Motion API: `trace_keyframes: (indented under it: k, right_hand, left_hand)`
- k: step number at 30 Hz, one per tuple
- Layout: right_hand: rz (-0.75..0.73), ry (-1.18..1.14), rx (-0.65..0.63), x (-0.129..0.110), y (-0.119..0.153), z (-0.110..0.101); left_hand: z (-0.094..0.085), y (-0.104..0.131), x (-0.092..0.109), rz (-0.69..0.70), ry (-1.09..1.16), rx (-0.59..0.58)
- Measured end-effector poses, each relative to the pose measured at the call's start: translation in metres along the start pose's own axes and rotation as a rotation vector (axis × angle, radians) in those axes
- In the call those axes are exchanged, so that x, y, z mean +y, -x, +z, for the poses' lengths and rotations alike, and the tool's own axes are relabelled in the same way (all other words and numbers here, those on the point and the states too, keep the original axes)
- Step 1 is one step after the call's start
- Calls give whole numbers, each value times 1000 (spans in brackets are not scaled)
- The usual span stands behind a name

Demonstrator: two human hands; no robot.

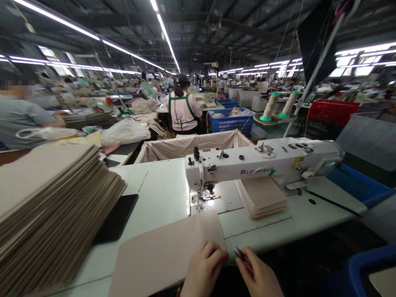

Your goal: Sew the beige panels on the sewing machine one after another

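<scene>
A beige fabric panel with rounded corners lies on the pale green sewing table, its near part reaching past the front edge. My left hand is closed on the panel's right edge, fingers pinched together. Dark thread snips rest in my closed right hand, their points toward the panel's edge and my left fingers. Just beyond the panel stands a white sewing machine, its needle area lit. Under the machine's arm sits a small stack of beige pieces.
A tall stack of beige panels fills the left, beside a black flat object. Behind the table is a cloth-lined bin. Two thread cones stand at back right. A blue bin is at lower right. Other people sit nearby.
</scene>
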State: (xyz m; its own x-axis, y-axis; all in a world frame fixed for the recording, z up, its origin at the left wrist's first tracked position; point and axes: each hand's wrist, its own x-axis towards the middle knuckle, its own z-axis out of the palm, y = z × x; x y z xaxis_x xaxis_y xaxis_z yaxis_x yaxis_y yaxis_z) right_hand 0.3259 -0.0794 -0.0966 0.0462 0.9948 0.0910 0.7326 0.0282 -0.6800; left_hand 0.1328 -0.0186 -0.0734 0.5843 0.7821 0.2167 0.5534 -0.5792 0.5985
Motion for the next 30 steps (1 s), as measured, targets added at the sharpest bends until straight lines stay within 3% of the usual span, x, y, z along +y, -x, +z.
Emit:
trace_keyframes:
  k: [5,12,14,17,19,21,24,26,28,30]
  right_hand:
    - [-53,56,-17,0,8,16]
    - [-116,209,-37,-10,0,26]
    - [-103,240,-40,-6,0,24]
    - [-74,238,-32,2,0,16]
    - [-57,207,-5,5,-1,10]
    - [-57,152,30,5,-4,8]
    - [-117,58,55,4,-10,12]
    - [-183,32,43,4,-13,19]
    - [-236,56,13,5,-15,27]
    - [-243,109,-18,5,-16,32]
  left_hand:
    - [-10,1,0,-107,253,53]
    - [-16,2,4,-122,298,0]
    - [-29,4,7,-79,304,-75]
    - [-62,7,5,31,250,-277]
    - [-84,10,-10,20,128,-308]
    - [-100,13,-35,-89,-45,-183]
    - [-108,21,-79,-240,-316,41]
    - [-106,26,-97,-296,-405,70]
    - [-104,29,-100,-363,-421,46]
    - [-107,31,-89,-418,-420,11]
